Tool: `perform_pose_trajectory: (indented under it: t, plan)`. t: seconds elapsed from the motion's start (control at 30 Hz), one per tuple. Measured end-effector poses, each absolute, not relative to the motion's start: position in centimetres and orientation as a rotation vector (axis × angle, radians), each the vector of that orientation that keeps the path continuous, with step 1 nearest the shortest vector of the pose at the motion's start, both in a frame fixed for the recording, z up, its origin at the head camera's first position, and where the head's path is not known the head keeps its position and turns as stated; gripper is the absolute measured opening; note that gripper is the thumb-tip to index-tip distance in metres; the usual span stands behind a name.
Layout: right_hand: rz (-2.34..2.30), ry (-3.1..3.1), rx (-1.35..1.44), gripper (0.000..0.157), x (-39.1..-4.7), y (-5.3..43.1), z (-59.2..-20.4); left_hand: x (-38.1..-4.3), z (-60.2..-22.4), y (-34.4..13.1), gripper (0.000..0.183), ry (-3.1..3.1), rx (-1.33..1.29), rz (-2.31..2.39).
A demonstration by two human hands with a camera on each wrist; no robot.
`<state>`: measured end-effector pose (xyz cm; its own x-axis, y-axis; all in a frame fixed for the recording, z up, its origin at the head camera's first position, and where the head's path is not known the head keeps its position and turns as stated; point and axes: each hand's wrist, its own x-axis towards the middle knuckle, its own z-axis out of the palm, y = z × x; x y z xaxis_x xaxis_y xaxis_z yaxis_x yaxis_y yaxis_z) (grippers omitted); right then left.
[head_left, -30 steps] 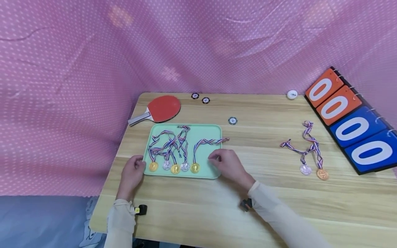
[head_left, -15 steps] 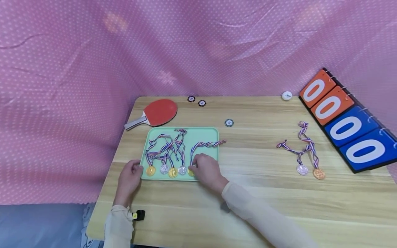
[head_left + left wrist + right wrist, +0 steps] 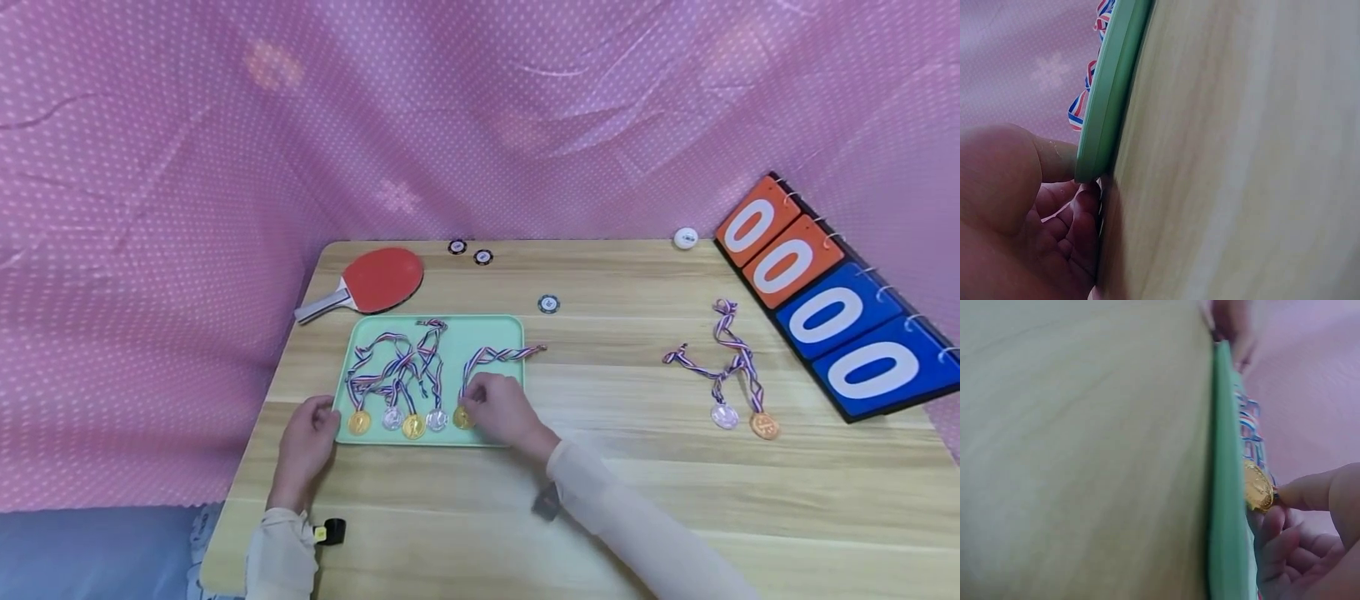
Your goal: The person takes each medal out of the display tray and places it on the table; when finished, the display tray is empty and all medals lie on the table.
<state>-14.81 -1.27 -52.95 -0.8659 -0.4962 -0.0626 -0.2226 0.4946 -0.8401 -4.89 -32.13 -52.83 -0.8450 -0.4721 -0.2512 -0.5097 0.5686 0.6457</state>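
Observation:
A green tray (image 3: 487, 327) lies on the table with several medals on striped ribbons in it. The gold ones and silver ones stand in a row along its near side. My left hand (image 3: 306, 442) holds the tray's left edge near the front corner, thumb at the rim in the left wrist view. With thumb and fingertips, my right hand (image 3: 504, 410) pinches the rightmost gold medal (image 3: 1258, 486) by its ribbon end. That medal's ribbon (image 3: 501, 355) runs over the tray's right rim. Parts of the right fingers are hidden in the head view.
A red table tennis paddle (image 3: 384, 279) lies behind the tray. Beyond are black-rimmed chips (image 3: 483, 257), another chip (image 3: 549, 303) and a white round object (image 3: 686, 238). At right lie a silver medal (image 3: 724, 416), a bronze-coloured medal (image 3: 765, 426) and a flip scoreboard (image 3: 832, 312).
My right hand has moved left from the tray's right side to the rightmost gold medal and taken hold of it. My left hand stays at the tray's edge. The head view has shifted slightly.

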Motion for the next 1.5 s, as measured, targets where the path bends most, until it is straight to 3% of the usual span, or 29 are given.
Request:
perform_pose_trajectory:
  t: [0.1,0.53,0.97,1.23,1.5]
  plan:
    - [-1.426,2.351,-0.539,0.001,-15.2,-0.7,-52.7,-4.9,-52.9,-32.1,0.044,2.744,-0.858,1.152]
    - [-1.562,2.191,-0.347,0.012,-15.3,3.1,-50.1,-4.9,-52.7,-31.9,0.044,2.801,-0.806,1.088]
    - [-1.529,2.264,-0.3,0.018,-15.7,11.5,-45.8,-4.9,-52.8,-32.1,0.045,2.768,-0.84,1.063]
    - [-1.458,2.308,-0.217,0.03,-17.7,17.8,-44.9,-4.8,-52.5,-32.0,0.046,2.768,-0.839,1.062]
    - [-1.447,2.456,-0.11,0.033,-22.1,22.6,-41.7,-4.8,-52.6,-32.0,0.046,2.764,-0.821,1.07]
